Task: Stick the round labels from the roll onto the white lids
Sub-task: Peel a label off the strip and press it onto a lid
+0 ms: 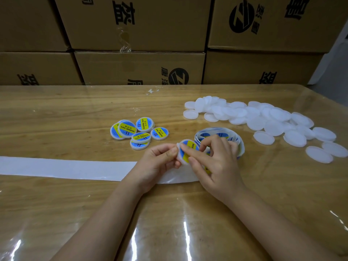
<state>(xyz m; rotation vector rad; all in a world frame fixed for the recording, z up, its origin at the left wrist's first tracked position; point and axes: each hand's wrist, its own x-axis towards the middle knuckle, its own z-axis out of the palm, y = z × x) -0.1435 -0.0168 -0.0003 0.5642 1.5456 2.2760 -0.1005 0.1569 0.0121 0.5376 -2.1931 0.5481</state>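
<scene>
While the left hand [158, 161] pinches a lid [181, 161] at bench [75, 113] centre and the right hand [218, 166] presses its label [190, 145] flat with straight fingers [195, 154], any twist could crease or skew it; the roll [239, 142] sits just behind, bare lids [263, 117] at two o'clock.

Labelled lids [145, 124]: yellow band read "SOLDERING PASTE"; blue field bore "II"; smaller characters were too small to read
Held lid [186, 151]: label showed only "SOLD"; the rest was hidden
Cartons [139, 68]: large black Chinese characters, printed upside down; round black logo [178, 76] with a "Z"
</scene>
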